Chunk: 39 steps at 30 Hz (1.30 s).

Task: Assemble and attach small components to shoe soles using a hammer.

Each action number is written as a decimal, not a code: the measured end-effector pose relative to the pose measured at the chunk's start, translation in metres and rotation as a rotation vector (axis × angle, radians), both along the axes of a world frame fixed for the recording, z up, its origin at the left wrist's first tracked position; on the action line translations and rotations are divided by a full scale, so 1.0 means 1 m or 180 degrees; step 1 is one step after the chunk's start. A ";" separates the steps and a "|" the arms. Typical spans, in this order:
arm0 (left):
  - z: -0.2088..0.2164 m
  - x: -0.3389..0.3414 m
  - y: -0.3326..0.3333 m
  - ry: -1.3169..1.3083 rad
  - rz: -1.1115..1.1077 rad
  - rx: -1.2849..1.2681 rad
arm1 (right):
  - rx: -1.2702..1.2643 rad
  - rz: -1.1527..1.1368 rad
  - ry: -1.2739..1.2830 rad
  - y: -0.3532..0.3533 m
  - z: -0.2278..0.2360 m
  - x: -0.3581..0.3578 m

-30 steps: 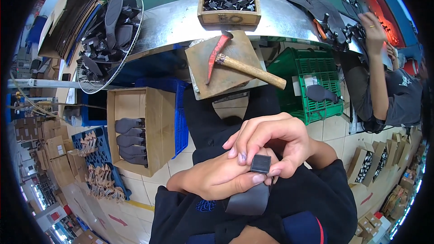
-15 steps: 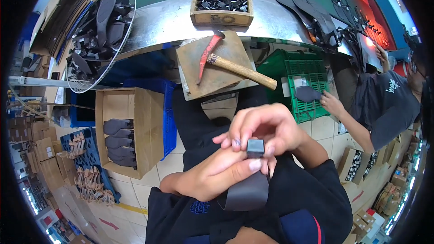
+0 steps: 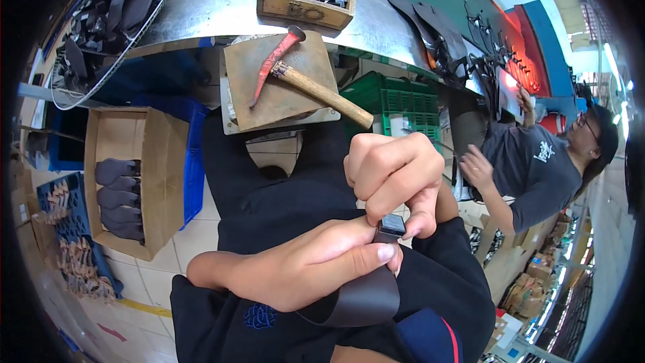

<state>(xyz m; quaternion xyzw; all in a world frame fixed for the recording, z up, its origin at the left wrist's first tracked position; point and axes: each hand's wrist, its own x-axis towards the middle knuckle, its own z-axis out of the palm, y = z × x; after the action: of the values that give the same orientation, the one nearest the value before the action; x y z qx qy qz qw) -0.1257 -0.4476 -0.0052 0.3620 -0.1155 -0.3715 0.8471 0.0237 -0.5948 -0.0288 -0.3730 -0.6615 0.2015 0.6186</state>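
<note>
My left hand [image 3: 295,262] is closed round a dark brown shoe sole [image 3: 366,299], its thumb pressed along the heel end. That end points up, and a small black square heel tip [image 3: 391,224] sits at its top. The fingers of my right hand [image 3: 400,178] pinch the heel tip from both sides. Much of the sole is hidden under my left hand. Beyond my hands, a hammer [image 3: 322,96] with a red head and wooden handle lies on a worn square board [image 3: 235,67].
A wooden box [image 3: 306,13] of small black heel tips stands on the metal bench [image 3: 201,10]. At left are a wire basket [image 3: 101,87] of dark soles and a cardboard box [image 3: 164,188] with more soles. A co-worker [image 3: 531,168] sits at right beside a green crate [image 3: 410,104].
My view has turned to the right. My right fingers have lifted and bent over the heel tip, which is now tilted. The co-worker's hand no longer shows a sole in it.
</note>
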 end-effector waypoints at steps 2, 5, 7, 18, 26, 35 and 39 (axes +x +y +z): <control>-0.003 -0.001 0.000 -0.0130 0.0013 -0.0050 | 0.0002 -0.0058 0.0076 -0.001 0.000 -0.003; -0.001 -0.001 0.002 -0.0241 -0.0065 0.0002 | -0.0157 -0.0141 0.0110 -0.007 0.002 -0.007; -0.001 -0.001 0.003 -0.0230 -0.0136 0.0076 | -0.0182 -0.0132 0.0098 -0.009 0.002 -0.008; -0.001 -0.005 -0.001 -0.0499 0.0155 0.0104 | -0.0254 -0.0103 -0.0046 -0.010 0.008 -0.006; 0.002 0.001 0.002 -0.0627 0.0013 0.0266 | -0.0328 0.0102 0.0085 -0.012 0.005 -0.005; -0.003 -0.002 -0.003 -0.0608 0.0245 0.0228 | -0.0305 -0.0235 0.0820 -0.012 -0.006 -0.027; -0.001 -0.003 0.000 -0.0506 0.0266 0.0235 | -0.0751 -0.0113 0.1855 -0.015 -0.001 -0.046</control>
<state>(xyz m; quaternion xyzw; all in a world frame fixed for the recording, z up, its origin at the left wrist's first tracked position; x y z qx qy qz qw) -0.1291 -0.4480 -0.0064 0.4257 -0.1534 -0.3101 0.8361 -0.0219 -0.6097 -0.0295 -0.3803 -0.4217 0.3645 0.7380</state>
